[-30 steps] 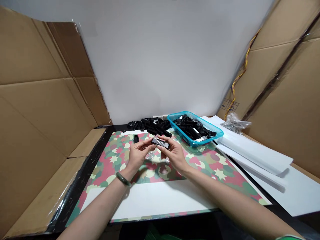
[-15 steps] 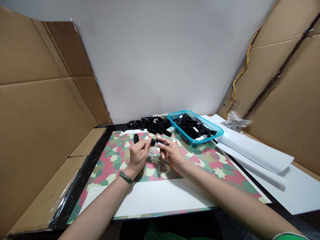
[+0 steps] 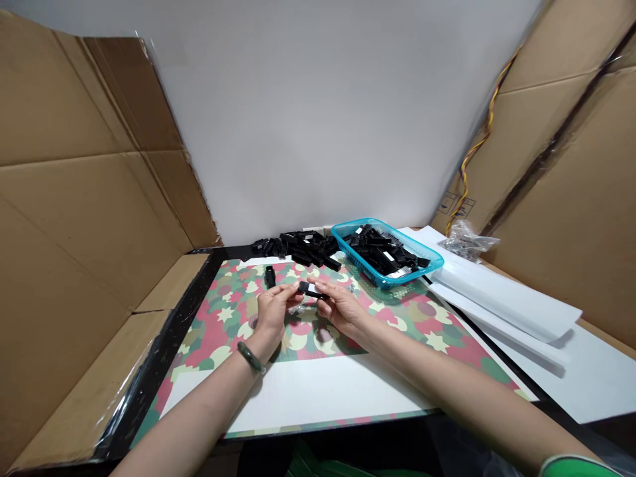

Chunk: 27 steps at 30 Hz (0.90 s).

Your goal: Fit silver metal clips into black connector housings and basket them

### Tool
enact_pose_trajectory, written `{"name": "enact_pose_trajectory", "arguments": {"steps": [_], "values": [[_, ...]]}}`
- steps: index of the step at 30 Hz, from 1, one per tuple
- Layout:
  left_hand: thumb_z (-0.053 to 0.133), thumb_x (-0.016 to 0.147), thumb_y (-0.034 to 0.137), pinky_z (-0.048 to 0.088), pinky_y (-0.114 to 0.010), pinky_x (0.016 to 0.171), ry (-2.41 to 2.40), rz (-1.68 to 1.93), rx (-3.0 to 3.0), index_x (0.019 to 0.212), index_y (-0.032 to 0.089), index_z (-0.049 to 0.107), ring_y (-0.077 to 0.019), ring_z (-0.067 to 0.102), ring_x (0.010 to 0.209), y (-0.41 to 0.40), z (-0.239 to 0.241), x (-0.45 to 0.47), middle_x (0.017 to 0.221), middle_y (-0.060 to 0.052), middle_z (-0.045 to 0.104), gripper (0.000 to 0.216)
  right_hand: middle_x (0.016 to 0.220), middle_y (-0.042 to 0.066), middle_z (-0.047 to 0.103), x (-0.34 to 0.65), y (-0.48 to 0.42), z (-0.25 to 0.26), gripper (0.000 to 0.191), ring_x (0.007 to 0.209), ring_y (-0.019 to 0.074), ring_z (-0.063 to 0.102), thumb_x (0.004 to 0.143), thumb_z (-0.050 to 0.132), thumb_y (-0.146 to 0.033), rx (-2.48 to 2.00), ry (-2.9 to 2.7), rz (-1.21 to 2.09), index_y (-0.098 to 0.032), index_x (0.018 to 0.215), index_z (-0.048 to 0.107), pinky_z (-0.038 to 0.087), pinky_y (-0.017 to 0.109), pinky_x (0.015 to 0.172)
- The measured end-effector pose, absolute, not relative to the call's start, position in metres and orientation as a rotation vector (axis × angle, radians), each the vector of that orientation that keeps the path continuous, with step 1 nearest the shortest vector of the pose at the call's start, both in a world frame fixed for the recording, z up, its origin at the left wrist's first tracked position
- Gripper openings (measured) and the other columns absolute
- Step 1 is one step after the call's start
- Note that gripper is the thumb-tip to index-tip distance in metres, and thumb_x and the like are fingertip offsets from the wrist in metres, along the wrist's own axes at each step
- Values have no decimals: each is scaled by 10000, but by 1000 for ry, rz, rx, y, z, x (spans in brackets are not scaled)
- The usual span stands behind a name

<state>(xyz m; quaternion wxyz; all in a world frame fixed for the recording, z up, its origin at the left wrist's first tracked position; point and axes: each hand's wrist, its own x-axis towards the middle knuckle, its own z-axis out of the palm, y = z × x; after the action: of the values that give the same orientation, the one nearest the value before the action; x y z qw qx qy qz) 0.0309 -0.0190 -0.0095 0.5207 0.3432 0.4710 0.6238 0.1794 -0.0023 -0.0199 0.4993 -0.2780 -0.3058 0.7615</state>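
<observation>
Part's covered end: the black part [image 3: 311, 291] disappears rightward under fingers.
Shiny bits [image 3: 298, 309]: low beneath the hands, partly hidden, too small to identify.
Forearms [image 3: 193, 404]: cut off at the view's near edge.
Part's place: between both hands, over the patterned mat [image 3: 427, 341].
Left hand [image 3: 272, 313]: pinching its left end.
Right hand [image 3: 342, 308]: grasping its right end.

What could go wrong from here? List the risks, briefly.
The small black rectangular piece, pinched between the fingers of the left hand and right hand, might slip and drop. If it falls, or a hand brushes them, the tiny shiny loose bits on the camouflage-patterned sheet could scatter.
</observation>
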Motion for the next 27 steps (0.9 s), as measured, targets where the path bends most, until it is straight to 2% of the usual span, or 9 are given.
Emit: {"name": "enact_pose_trajectory", "arguments": {"steps": [9,15,17,19,21,23,25,27], "values": [[850,563,411,519,-250,580,1085,1500,922,778,142,674,-152,661,580,-14,-10,29,680,-27,678,387,747,-7,668,181,-1,-16,231,444,48,512,746,773,-235,-732,-682,1837,-176,965,726,430,171,402],[787,638,457,516,-258,601,1172,1548,1184,701,154,643,-156,647,618,-10,-8,22,662,-13,642,342,616,-11,626,182,0,-14,325,478,96,551,628,843,-245,-793,-835,1645,-155,919,732,461,215,439],[761,671,465,522,-267,626,1211,1531,1244,719,155,657,-170,653,672,-8,-6,15,699,-29,658,330,618,-2,647,192,3,-4,376,504,127,583,643,836,-305,-804,-1027,1406,-159,973,731,505,268,509],[731,707,467,531,-288,672,1269,1541,1280,740,159,662,-184,658,722,-3,-3,4,741,-46,679,317,647,16,676,214,10,12,401,552,159,616,724,777,-361,-823,-1255,1004,-164,1069,722,530,320,589],[695,742,459,531,-307,699,1361,1535,1346,725,167,649,-193,656,737,5,-1,-8,753,-54,688,296,813,60,724,246,21,30,354,649,187,644,812,688,-360,-908,-1385,538,-183,1118,715,532,349,645],[654,776,426,524,-329,722,1493,1477,1501,741,171,662,-211,654,752,14,2,-22,768,-64,696,257,1032,108,720,278,35,44,297,855,241,664,841,637,-302,-1087,-1474,106,-185,1100,725,526,412,800],[639,782,337,503,-373,835,1674,1342,1741,829,176,700,-246,660,878,23,3,-34,906,-90,725,179,1171,142,680,300,45,51,291,1059,316,615,817,644,-255,-1303,-1547,-156,-179,1084,732,473,493,920],[665,759,299,453,-422,944,1852,1160,1957,918,174,715,-300,623,1039,30,-1,-42,1056,-122,708,209,1281,171,623,306,49,48,257,1142,378,553,793,681,-253,-1472,-1602,-285,-166,1024,750,433,560,937]]}}
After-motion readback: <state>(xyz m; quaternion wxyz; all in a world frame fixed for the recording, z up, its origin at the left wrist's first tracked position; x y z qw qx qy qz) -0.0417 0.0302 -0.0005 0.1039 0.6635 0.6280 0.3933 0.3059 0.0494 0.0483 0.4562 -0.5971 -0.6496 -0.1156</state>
